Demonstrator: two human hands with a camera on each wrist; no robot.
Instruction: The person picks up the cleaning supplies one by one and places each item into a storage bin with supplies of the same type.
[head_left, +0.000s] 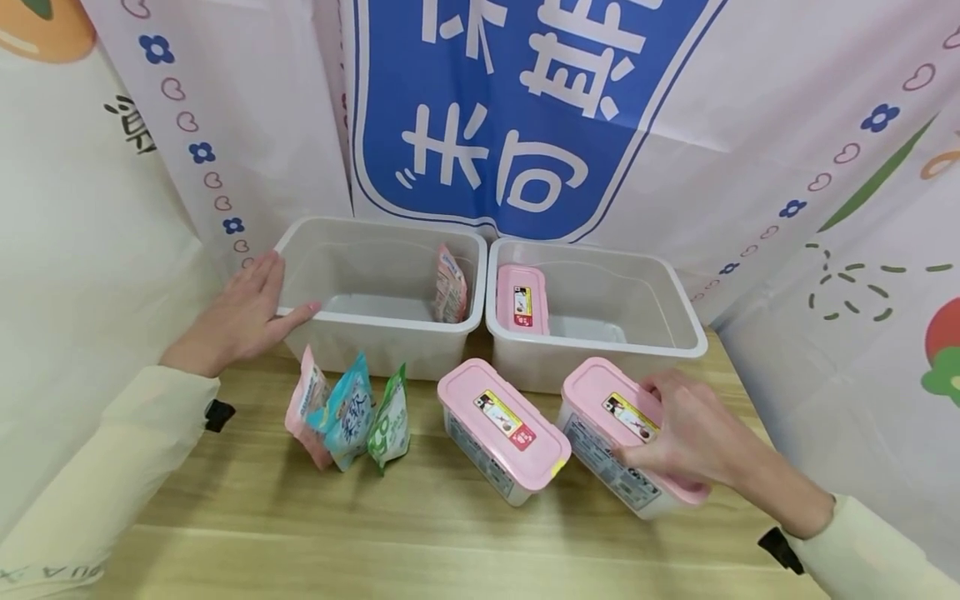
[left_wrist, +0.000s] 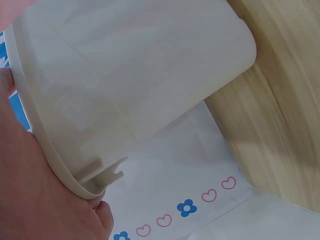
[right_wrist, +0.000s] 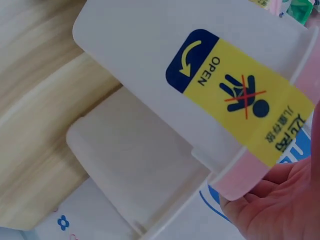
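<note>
My left hand (head_left: 243, 312) rests on the left corner rim of the left grey bin (head_left: 375, 333), fingers along the side and thumb over the front edge. The left wrist view shows that bin's outer wall (left_wrist: 150, 60) beside the palm. My right hand (head_left: 693, 429) grips a pink-lidded plastic box (head_left: 600, 387) across its lid, thumb on the near side and fingers on the far side. A yellow and navy "OPEN" label (right_wrist: 235, 95) marks its end. To its left, a second pink-lidded box (head_left: 487, 400) stands tilted in the head view.
Pink (head_left: 307, 408), blue (head_left: 351, 417) and green pouches (head_left: 390, 421) stand before the left bin. Inside that bin is a pink pouch (head_left: 450, 287). The right bin (head_left: 637, 358) holds another pink-lidded box (head_left: 522, 279). A printed cloth (head_left: 285, 117) hangs behind the wooden table (head_left: 337, 542).
</note>
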